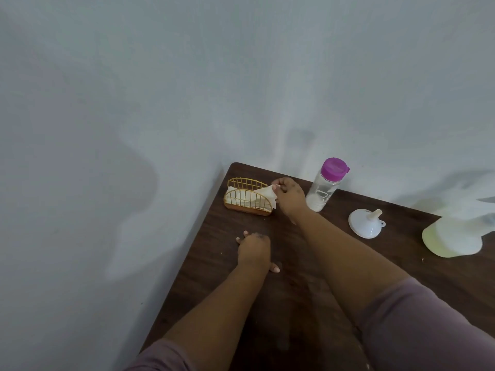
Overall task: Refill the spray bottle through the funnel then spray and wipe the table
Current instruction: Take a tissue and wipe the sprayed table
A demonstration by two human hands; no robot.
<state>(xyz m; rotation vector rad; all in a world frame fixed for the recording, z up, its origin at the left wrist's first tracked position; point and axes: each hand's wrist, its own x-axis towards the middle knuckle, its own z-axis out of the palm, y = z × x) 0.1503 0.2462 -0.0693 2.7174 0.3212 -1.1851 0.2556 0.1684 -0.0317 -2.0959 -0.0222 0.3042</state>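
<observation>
Spray bottle (452, 236) sits blurred at the table's (308, 303) right edge; right hand (289, 196) pinches a napkin (263, 194) from the holder (247, 196) near the far-left corner, left hand (253, 249) rests open on bare wood

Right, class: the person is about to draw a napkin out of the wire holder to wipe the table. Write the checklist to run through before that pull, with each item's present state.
1. Right hand pinches the white paper napkin: ok.
2. Gold wire napkin holder stands upright on the dark brown wooden table: ok.
3. Holder steadied: not ok; the left hand rests on the table, apart from it.
4. Clear bottle with purple cap closed, beside the right wrist: ok.
5. White plastic funnel out of the way, lying to the right: ok.
6. Table already sprayed: cannot tell.
</observation>
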